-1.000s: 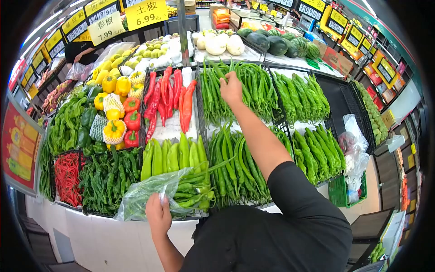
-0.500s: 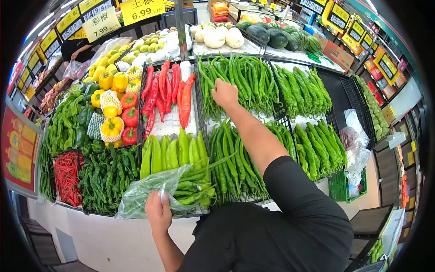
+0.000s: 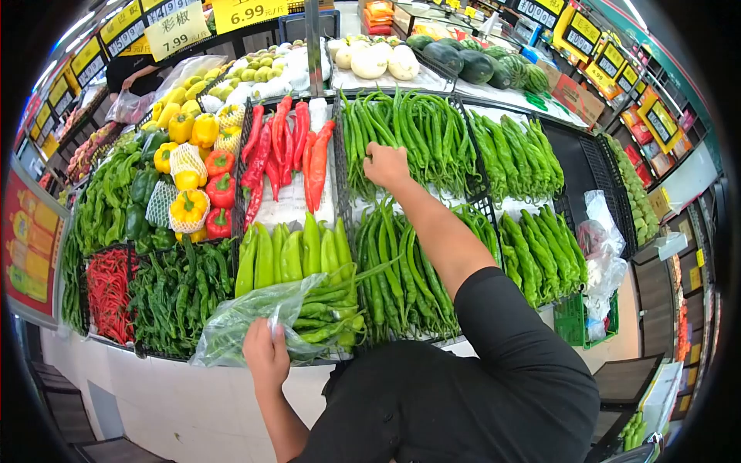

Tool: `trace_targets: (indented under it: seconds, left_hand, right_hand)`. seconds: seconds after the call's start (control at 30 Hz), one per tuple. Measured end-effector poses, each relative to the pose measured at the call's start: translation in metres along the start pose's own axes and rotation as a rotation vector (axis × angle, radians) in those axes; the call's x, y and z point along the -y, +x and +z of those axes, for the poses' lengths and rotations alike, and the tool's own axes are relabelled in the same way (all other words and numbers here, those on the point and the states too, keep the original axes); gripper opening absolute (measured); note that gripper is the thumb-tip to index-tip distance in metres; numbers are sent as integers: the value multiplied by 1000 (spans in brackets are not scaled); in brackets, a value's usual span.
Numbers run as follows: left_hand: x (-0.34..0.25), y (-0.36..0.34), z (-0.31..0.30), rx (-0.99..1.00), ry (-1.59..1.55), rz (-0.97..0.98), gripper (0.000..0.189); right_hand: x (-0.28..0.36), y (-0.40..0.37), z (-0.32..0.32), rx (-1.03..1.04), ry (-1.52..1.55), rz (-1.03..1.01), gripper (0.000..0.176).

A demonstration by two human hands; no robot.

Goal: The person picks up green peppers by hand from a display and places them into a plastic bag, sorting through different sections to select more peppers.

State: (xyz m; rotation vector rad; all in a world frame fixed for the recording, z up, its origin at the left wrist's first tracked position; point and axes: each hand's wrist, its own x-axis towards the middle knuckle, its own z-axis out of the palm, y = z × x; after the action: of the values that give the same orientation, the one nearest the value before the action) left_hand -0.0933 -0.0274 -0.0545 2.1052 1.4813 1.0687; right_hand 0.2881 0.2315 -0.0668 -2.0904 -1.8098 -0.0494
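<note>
The left hand (image 3: 266, 355) is clamped on the gathered mouth of a clear bag (image 3: 247, 320), which lies on its side at the near edge of the display, well in front of the red peppers (image 3: 289, 154) and a little to their left. It has green peppers in it already. The right hand (image 3: 386, 164) is stretched out, well apart from the left, and rests just right of the red peppers on the heap of thin peppers (image 3: 421, 131). Its fingers curl down into the heap, but whether they have closed on one cannot be told from here. The work shown is picking thin peppers into the bag, and the reach is long, so it seems best to take one pepper by the stem end and lift it straight up instead of dragging it. Its neighbours lie loosely crossed and a sideways pull could roll several toward the black divider (image 3: 337, 166) beside the red peppers. The bag looks limp and its mouth is pinched nearly flat, so the left hand would do well to open it wider and tilt it upward. As it lies, it sags over the pale peppers (image 3: 297, 255) in front of the red ones, and its load could slide out.
</note>
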Motion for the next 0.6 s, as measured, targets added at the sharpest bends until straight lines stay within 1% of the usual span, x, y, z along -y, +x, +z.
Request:
trace_targets:
  seconds: [0.1, 0.2, 0.23, 0.27, 0.3, 0.33, 0.4, 0.47, 0.5, 0.53, 0.57, 0.6]
  left_hand:
    - [1, 0, -1, -5, 14, 24, 15]
    - [2, -2, -3, 2, -21, 4, 13]
    - [1, -1, -4, -2, -58, -14, 12]
    - [1, -2, -7, -3, -91, -39, 11]
    - [2, -3, -10, 11, -118, -65, 7]
    - [3, -4, -14, 28, -145, -86, 6]
    - [-2, -6, -16, -12, -208, -88, 11]
    - [-4, -8, -14, -40, -247, -66, 17]
    - [-4, -9, -13, -45, -252, -51, 20]
    - [-4, -11, -11, -51, -258, -34, 22]
    - [-7, -12, -11, -57, -276, -49, 22]
    - [-11, -11, -11, -65, -294, -62, 21]
  right_hand:
    - [0, -8, -11, -82, 127, -7, 23]
    - [11, -18, -33, -124, 424, -67, 25]
    - [24, -24, -52, -136, 495, -96, 25]
    - [38, -34, -70, -166, 565, -132, 27]
    - [46, -40, -82, -109, 584, -184, 28]
    - [54, -50, -93, -122, 684, -305, 25]
    - [85, -87, -137, -7, 813, -373, 20]
    - [104, -125, -162, 130, 876, -570, 15]
    - [111, -142, -173, 216, 802, -717, 11]
    - [115, -155, -175, 299, 790, -887, 9]
    - [118, -168, -174, 469, 820, -943, 10]
    - [121, -178, -171, 575, 699, -961, 13]
